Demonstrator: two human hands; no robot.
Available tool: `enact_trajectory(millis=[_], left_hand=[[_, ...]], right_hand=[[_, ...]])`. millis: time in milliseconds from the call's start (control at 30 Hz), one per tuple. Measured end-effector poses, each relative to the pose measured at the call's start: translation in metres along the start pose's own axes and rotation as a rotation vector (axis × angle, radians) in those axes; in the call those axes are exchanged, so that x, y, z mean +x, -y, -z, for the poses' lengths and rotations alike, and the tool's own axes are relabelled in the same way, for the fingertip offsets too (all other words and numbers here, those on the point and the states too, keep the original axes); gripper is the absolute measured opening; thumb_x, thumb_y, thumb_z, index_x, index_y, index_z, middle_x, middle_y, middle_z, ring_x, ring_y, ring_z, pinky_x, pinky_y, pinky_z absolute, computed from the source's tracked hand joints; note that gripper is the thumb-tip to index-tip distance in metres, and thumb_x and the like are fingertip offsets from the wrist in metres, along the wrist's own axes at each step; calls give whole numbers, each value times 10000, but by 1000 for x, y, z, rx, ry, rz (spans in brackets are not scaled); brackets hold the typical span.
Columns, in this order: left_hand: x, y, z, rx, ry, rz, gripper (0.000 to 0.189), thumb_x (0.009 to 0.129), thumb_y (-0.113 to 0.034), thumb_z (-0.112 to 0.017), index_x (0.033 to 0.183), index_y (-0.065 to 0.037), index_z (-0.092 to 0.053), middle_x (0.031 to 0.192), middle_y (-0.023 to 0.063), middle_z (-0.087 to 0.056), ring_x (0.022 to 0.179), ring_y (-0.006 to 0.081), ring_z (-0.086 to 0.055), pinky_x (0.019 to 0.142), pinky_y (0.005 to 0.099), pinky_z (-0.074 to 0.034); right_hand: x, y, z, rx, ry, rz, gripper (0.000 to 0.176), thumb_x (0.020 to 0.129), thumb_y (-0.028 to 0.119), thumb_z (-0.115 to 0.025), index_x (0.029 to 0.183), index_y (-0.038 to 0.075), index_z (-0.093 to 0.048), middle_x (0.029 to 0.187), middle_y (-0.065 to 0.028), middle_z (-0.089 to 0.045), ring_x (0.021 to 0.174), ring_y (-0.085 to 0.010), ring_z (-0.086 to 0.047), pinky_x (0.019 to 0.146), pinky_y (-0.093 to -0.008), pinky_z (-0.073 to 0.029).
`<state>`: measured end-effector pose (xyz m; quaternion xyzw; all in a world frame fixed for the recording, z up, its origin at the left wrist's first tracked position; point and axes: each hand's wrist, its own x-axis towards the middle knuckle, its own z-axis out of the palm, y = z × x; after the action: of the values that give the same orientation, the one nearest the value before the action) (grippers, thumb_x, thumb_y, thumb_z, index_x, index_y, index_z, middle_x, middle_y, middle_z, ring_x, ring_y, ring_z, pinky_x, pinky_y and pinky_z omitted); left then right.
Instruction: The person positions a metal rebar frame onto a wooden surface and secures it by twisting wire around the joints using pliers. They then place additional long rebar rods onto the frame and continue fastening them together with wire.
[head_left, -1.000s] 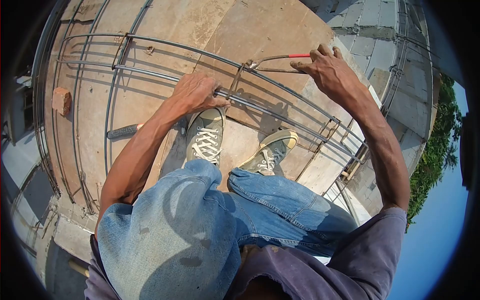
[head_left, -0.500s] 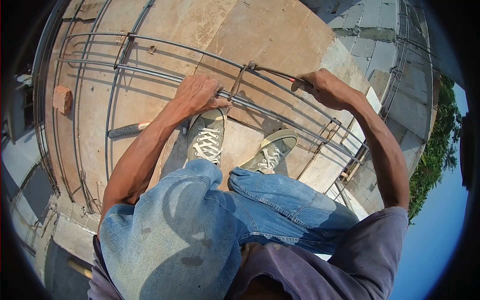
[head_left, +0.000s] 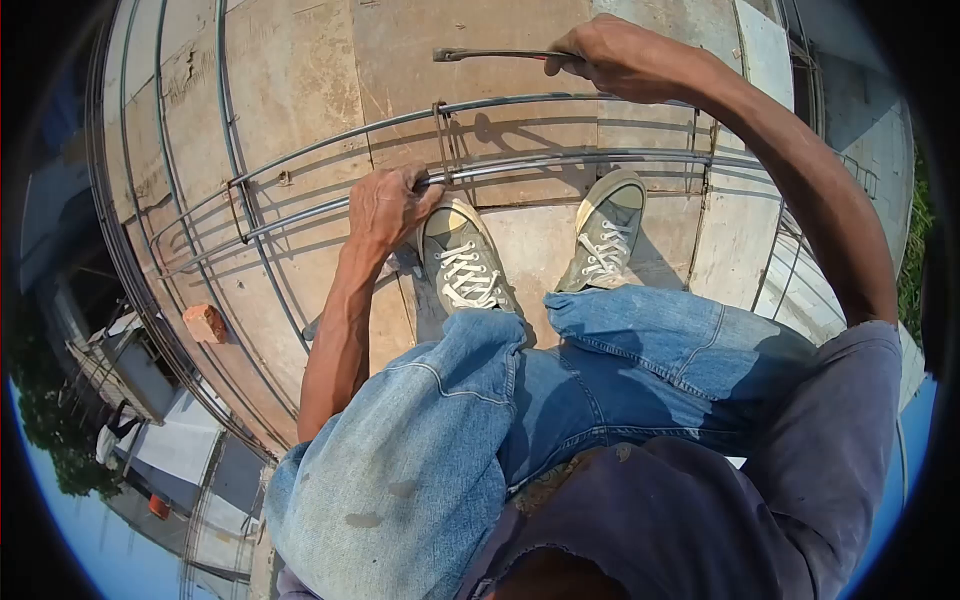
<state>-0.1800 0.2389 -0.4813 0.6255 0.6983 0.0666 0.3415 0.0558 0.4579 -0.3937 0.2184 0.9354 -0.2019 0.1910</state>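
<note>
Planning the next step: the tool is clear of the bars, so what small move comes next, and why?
Probably lower the hook tool to the stirrup: the right hand holds it apart from the bars, while the left hand grips the lower bar beside that stirrup.

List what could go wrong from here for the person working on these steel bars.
1. Fall: the plywood deck ends close at the left, with roofs far below; the bars crossing by the shoes could trip them.
2. The brick near that edge could be kicked off.
3. Bare hands: the left hand grips one of the bars and the right hand holds a metal tool; a slip could cut or pinch.
</note>
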Motion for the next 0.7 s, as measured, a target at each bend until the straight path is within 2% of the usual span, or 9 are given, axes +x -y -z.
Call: enact_trajectory(millis=[100,167,233,267,367,433,500,567,700], left_hand=[[0,-5,16,-62,45,12,242,809,-264,-733,882,-37,-698,654,150,-636,574,250,-596,559,378,-459],[2,-15,34,-82,101,35,222,810,-216,-734,931,-35,-692,624,147,-614,559,229,-576,557,369,-457],[3,-27,51,-205,71,67,417,783,-174,-765,1169,-99,-627,591,118,-599,528,256,-578,539,388,-446],[7,-34,62,-193,72,66,417,783,-174,-765,1169,-99,-627,591,118,-599,528,256,-578,539,388,-446],[16,-46,89,-107,69,166,707,735,-106,-797,1366,-132,-479,754,139,-642,675,261,-626,626,391,-496],[28,-47,101,35,-170,-121,855,677,-86,-829,1423,-140,-414,991,170,-633,909,284,-633,769,400,-536],[40,-51,111,-10,-220,-57,876,649,-42,-814,1424,-119,-414,1153,165,-551,764,218,-591,669,350,-532],[49,-51,114,55,-369,-159,923,639,-42,-811,1451,-109,-376,1193,188,-535,862,233,-601,744,342,-548],[58,-54,117,142,-279,-103,945,634,-36,-806,1467,-102,-364,1235,207,-515,919,245,-599,789,341,-555]], right_hand=[[-31,23,13,409,-178,-278,317,1002,254,-499,1159,26,-653,661,-78,-573,630,-144,-597,604,-297,-527],[-50,12,12,760,-50,-279,375,998,349,-498,1150,35,-636,646,-45,-560,606,-126,-587,589,-276,-531],[-74,20,18,930,17,-175,359,1002,343,-501,1126,38,-645,664,-37,-579,600,-120,-595,566,-266,-527],[-85,23,29,1015,232,-278,374,973,321,-476,1162,36,-628,714,-62,-577,628,-170,-628,657,-313,-556],[-109,31,27,1166,512,-135,318,983,256,-466,1152,37,-624,698,-65,-605,656,-155,-623,587,-298,-502],[-119,43,13,1155,556,-181,358,1016,326,-484,1047,10,-650,734,-54,-651,648,-122,-617,583,-254,-464],[-122,56,-11,1129,515,-226,394,1032,356,-445,1040,0,-616,760,-66,-663,688,-135,-633,603,-268,-462],[-124,75,-48,1489,296,-301,348,1026,322,-406,1086,22,-573,783,-85,-655,712,-153,-643,684,-322,-497],[-101,121,-99,2126,-103,-342,374,1035,378,-424,1120,19,-483,711,-42,-509,764,-219,-671,719,-364,-560]])
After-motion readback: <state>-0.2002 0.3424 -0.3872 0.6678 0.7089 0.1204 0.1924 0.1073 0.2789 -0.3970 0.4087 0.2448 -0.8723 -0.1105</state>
